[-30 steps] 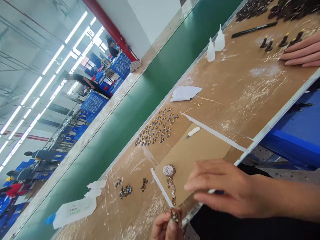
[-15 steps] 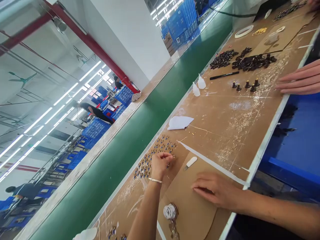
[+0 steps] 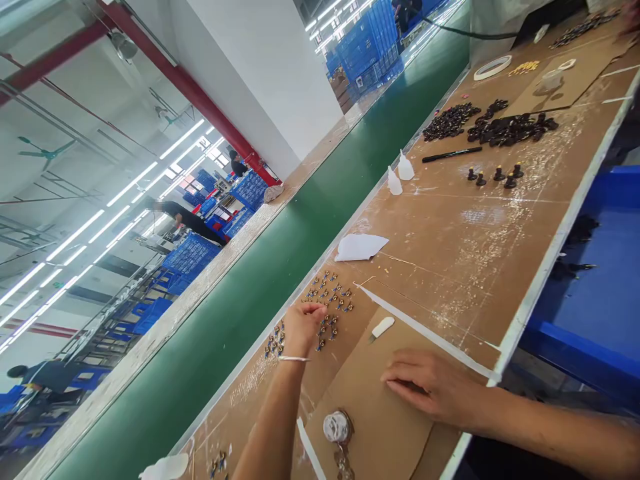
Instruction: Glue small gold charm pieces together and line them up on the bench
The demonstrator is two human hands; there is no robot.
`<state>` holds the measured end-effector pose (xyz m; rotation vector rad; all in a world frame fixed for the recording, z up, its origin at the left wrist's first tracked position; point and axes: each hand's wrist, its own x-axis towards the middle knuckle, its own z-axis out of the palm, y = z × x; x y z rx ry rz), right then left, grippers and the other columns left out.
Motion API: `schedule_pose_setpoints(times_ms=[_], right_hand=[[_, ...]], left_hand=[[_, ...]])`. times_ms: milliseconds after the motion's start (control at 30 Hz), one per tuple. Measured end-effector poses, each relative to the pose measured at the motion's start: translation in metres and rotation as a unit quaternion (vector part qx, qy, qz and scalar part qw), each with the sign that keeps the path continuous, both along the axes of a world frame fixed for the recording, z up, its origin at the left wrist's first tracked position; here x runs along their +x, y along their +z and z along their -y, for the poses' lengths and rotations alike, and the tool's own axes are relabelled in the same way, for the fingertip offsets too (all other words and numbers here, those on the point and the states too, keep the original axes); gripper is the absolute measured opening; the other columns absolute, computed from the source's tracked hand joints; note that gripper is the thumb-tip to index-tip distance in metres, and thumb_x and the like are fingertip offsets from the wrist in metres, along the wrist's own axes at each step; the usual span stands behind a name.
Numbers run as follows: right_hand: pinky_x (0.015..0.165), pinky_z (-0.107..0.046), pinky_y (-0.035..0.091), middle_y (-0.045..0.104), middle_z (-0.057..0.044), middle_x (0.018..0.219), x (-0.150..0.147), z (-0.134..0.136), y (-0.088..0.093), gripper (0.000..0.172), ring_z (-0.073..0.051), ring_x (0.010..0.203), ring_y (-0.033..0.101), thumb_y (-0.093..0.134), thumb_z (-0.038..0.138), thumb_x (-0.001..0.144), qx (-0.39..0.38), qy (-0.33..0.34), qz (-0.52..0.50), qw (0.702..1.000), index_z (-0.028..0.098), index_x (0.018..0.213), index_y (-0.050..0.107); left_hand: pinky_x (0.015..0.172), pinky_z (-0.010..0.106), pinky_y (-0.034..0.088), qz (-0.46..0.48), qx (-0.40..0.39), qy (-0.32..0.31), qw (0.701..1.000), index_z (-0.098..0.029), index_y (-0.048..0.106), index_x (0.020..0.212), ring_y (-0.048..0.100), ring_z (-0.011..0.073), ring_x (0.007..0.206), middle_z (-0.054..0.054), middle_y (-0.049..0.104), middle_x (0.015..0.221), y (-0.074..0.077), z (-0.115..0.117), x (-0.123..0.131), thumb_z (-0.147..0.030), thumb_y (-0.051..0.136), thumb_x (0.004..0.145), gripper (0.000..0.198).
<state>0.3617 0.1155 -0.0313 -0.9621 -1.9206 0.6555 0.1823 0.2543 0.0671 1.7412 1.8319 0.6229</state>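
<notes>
My left hand, with a pale bracelet at the wrist, is over a spread of small blue-and-gold pieces that stand in loose rows. Its thumb and forefinger are pinched together; whatever is between them is too small to make out. My right hand rests on a brown cardboard sheet, fingers loosely bent and the thumb apart, with nothing visible in it. Between the hands lies a small white-handled blade. A small clear jar with whitish contents sits on the cardboard nearer to me.
A green conveyor belt runs along the far side. White paper, two white dropper bottles, a black pen and piles of dark pieces lie up the table. A blue bin is at right.
My left hand has moved left and slightly up over the small pieces, uncovering several on its right. A co-worker's hand at the right edge has left the view. My right hand stays put.
</notes>
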Motion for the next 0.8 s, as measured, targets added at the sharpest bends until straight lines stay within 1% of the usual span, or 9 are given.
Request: schedule_pose_setpoints(times_ms=[100,167,200,267,333,467,567,700,800], right_hand=[[0.063,-0.025,0.044,0.061,-0.005,0.074,0.002,0.000,0.003,0.034,-0.013,0.069,0.057,0.033,0.025,0.096,0.002,0.006,0.002,1.000,0.015,0.086,0.065],[0.064,-0.026,0.046,0.062,-0.005,0.074,0.003,0.001,0.004,0.033,-0.013,0.069,0.058,0.035,0.026,0.096,-0.004,0.012,0.005,1.000,0.016,0.088,0.065],[0.065,-0.026,0.046,0.063,-0.005,0.075,0.003,0.002,0.004,0.033,-0.014,0.070,0.059,0.036,0.027,0.096,-0.006,0.015,0.006,1.000,0.016,0.089,0.066],[0.067,-0.027,0.048,0.065,-0.006,0.080,0.004,0.003,0.004,0.032,-0.015,0.073,0.062,0.037,0.029,0.096,-0.005,0.016,0.009,1.000,0.017,0.090,0.066],[0.069,-0.027,0.049,0.066,-0.006,0.084,0.004,0.004,0.003,0.031,-0.016,0.078,0.063,0.039,0.031,0.095,-0.002,0.013,0.011,1.000,0.018,0.090,0.066],[0.073,-0.028,0.051,0.068,-0.007,0.087,0.005,0.005,0.000,0.028,-0.017,0.082,0.064,0.042,0.033,0.094,-0.019,0.021,0.019,0.999,0.019,0.090,0.066],[0.074,-0.030,0.051,0.068,-0.009,0.090,0.005,0.005,-0.004,0.030,-0.019,0.083,0.065,0.042,0.036,0.093,-0.035,0.021,0.033,0.999,0.020,0.090,0.067],[0.075,-0.030,0.050,0.068,-0.009,0.092,0.005,0.006,-0.011,0.031,-0.018,0.083,0.064,0.042,0.040,0.092,-0.045,0.006,0.040,0.998,0.021,0.091,0.067],[0.076,-0.029,0.049,0.068,-0.008,0.093,0.006,0.006,-0.012,0.033,-0.017,0.084,0.064,0.043,0.043,0.092,-0.051,0.006,0.055,0.997,0.022,0.092,0.067]], left_hand=[[0.060,0.026,0.041,-0.003,0.042,0.035,0.998,-0.017,0.072,0.063,0.053,0.0140,0.058,0.001,0.067,0.061,0.034,0.036,-0.038,-0.037,0.069,0.058,0.020],[0.064,0.027,0.043,-0.015,0.062,0.080,0.995,-0.018,0.072,0.064,0.056,0.0159,0.063,0.002,0.068,0.065,0.042,0.069,-0.071,-0.042,0.070,0.058,0.025],[0.064,0.027,0.044,-0.016,0.066,0.115,0.991,-0.018,0.072,0.064,0.057,0.0163,0.062,0.002,0.068,0.064,0.041,0.088,-0.088,-0.044,0.070,0.057,0.026],[0.064,0.029,0.047,-0.001,0.068,0.182,0.981,-0.018,0.073,0.065,0.060,0.0181,0.063,0.003,0.070,0.065,0.026,0.126,-0.121,-0.046,0.072,0.055,0.029],[0.066,0.031,0.049,0.021,0.085,0.228,0.970,-0.018,0.072,0.065,0.063,0.0205,0.065,0.005,0.071,0.067,0.001,0.161,-0.147,-0.048,0.073,0.054,0.032],[0.069,0.036,0.052,0.009,0.097,0.262,0.960,-0.018,0.072,0.066,0.065,0.0234,0.069,0.008,0.071,0.070,-0.046,0.213,-0.168,-0.056,0.070,0.055,0.039],[0.076,0.037,0.051,-0.009,0.112,0.260,0.959,-0.020,0.073,0.073,0.065,0.0234,0.076,0.008,0.071,0.078,-0.062,0.231,-0.163,-0.053,0.066,0.063,0.035],[0.081,0.036,0.048,-0.032,0.132,0.250,0.959,-0.022,0.072,0.076,0.064,0.0218,0.082,0.007,0.070,0.085,-0.068,0.238,-0.159,-0.048,0.062,0.070,0.029],[0.081,0.036,0.047,-0.053,0.140,0.263,0.953,-0.021,0.072,0.078,0.064,0.0219,0.083,0.008,0.070,0.086,-0.070,0.237,-0.168,-0.046,0.059,0.073,0.029]])
